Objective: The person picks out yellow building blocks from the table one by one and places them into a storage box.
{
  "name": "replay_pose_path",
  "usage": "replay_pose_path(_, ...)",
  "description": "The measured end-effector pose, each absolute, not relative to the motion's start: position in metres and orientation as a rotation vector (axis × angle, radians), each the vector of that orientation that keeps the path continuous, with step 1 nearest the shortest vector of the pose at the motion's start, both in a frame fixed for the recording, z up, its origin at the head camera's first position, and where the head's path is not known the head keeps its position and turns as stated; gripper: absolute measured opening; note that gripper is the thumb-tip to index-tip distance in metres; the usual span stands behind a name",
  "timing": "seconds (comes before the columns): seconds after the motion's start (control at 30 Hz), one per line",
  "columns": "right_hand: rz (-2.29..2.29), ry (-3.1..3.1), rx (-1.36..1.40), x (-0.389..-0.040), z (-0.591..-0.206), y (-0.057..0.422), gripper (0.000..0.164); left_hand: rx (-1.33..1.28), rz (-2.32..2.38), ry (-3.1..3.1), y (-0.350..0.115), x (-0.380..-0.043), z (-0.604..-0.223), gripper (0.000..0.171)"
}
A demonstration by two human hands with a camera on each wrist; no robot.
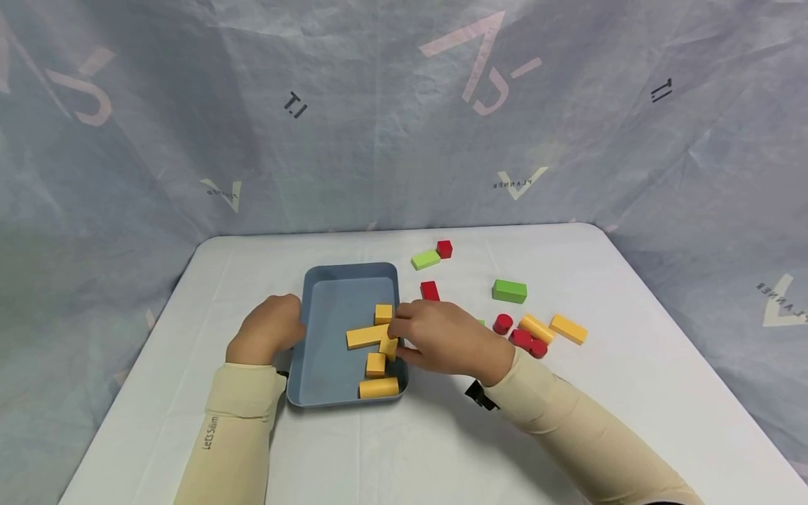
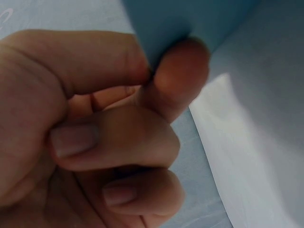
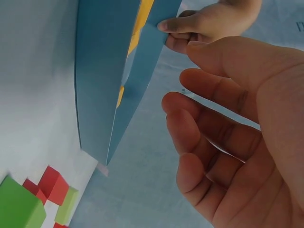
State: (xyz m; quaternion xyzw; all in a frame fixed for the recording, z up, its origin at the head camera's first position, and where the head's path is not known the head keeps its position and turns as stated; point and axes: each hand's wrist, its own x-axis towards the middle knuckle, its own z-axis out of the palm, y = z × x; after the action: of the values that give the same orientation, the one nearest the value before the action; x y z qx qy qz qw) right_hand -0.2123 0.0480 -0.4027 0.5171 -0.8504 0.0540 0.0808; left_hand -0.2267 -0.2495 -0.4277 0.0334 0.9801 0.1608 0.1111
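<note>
counter (image 1: 353, 452): white, carries the lot
tray (image 1: 331, 305): blue-grey, landmark for everything here; long axis runs near-to-far
left hand (image 1: 268, 330): at the tray's left rim, thumb and forefinger pinching it
right hand (image 1: 451, 337): reaches over the tray's right rim, nearer to the yellow pieces than the left; fingers slightly apart, thumb clear of them, no block seen between them in the wrist view
long yellow block (image 1: 364, 337): mid-tray, long axis crosswise, tray's left to right; just left of the right fingers
short yellow block (image 1: 388, 345): inside the tray's right wall, directly under the right fingertips, long axis roughly near-to-far; contact: can't tell
yellow cylinder (image 1: 379, 388): tray's near right corner, lying crosswise
green block (image 1: 509, 291): outside, well right of the tray
loose yellow block (image 1: 568, 329): outside, farthest right of the tray
yellow cubes (image 1: 375, 364): two, in the tray, one each on the far and near sides of the short yellow block
red cylinder (image 1: 503, 323): outside, right of the tray
red cube (image 1: 445, 249): outside, beyond the tray's far right corner
</note>
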Motion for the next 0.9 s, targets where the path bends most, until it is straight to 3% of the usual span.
replay_pose_path(0.9, 0.261, -2.553, 1.47, -0.212, -0.412, 0.066, 0.024, 0.09, 0.453, 2.88, -0.248, -0.228, -0.428, 0.019)
